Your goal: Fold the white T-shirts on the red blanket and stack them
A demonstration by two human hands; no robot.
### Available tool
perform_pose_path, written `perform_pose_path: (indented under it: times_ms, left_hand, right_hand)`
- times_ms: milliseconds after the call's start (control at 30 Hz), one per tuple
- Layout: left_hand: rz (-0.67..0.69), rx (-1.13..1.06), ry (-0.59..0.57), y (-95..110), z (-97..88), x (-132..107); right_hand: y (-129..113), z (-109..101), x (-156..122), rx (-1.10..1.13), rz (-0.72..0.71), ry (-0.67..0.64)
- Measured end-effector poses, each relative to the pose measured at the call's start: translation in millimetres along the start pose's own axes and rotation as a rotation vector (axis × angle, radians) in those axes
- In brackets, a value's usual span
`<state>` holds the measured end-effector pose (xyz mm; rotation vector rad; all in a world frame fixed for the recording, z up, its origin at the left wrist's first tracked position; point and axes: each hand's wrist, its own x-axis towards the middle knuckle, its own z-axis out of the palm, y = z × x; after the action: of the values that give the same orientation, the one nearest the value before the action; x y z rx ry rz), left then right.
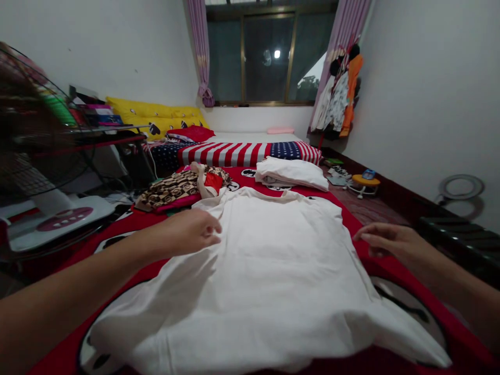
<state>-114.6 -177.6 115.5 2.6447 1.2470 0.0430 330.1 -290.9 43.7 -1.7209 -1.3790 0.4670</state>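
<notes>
A white shirt (285, 260) lies spread on a red bed cover, its neckline at the far side and its near end rumpled. My left hand (199, 230) is over the shirt's left edge, fingers loosely curled, with a gap between thumb and forefinger and nothing seen in them. Beyond the shirt's right edge, my right hand (385, 238) hovers above the red cover (363, 255). Its fingers are bent and apart, holding nothing. Whether the left fingertips touch the fabric is hard to tell.
Folded white clothing (292, 173) lies beyond the shirt, and a patterned brown pile of clothes (175, 187) sits at its left. A white fan base (58, 221) stands at left. At right are a yellow stool (366, 180) and a dark ribbed object (464, 245).
</notes>
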Motion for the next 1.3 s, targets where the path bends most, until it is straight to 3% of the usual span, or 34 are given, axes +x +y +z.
perform_pose_path:
  times_ms: [67,167,267,367,500,533,600,667,733,900,1067,1200,1300]
  left_hand:
    - [0.154,-0.096,-0.023,26,5.9,42]
    - [0.285,-0.022,0.016,54,28.4,96]
    - [0.293,0.040,0.054,59,59.6,135]
    - [0.202,0.048,0.097,48,91.6,154]
    - [0.172,0.027,0.193,34,116.9,159]
    - [0.177,0.019,0.198,33,118.9,159]
    - [0.185,0.007,0.196,32,119.0,159]
    - [0.193,0.004,0.195,32,116.9,158]
    - [0.199,0.003,0.194,32,115.2,159]
    - [0.192,-0.024,0.206,32,116.4,160]
    - [0.199,-0.027,0.217,32,118.3,160]
    - [0.196,-0.019,0.212,32,117.3,159]
    - [0.194,-0.026,0.201,31,116.9,159]
  right_hand:
    - [2,7,25,0.053,0.131,0.028]
    - [4,19,53,0.008,0.242,0.049]
    - [-1,31,68,-0.061,0.214,0.004]
    - [-16,43,70,-0.134,0.115,-0.080]
    - [-48,68,49,-0.344,-0.234,0.129]
    - [-56,76,39,-0.392,-0.339,0.116]
    - [-68,91,18,-0.458,-0.518,-0.142]
    - [-76,100,0,-0.487,-0.595,-0.388]
    - [-79,100,-9,-0.452,-0.598,-0.418]
    - [-79,88,5,-0.355,-0.562,-0.208]
    - [-80,107,29,-0.531,-0.506,-0.104]
    - [-73,134,49,-0.436,-0.338,-0.182]
    - [-70,136,57,-0.215,-0.187,-0.249]
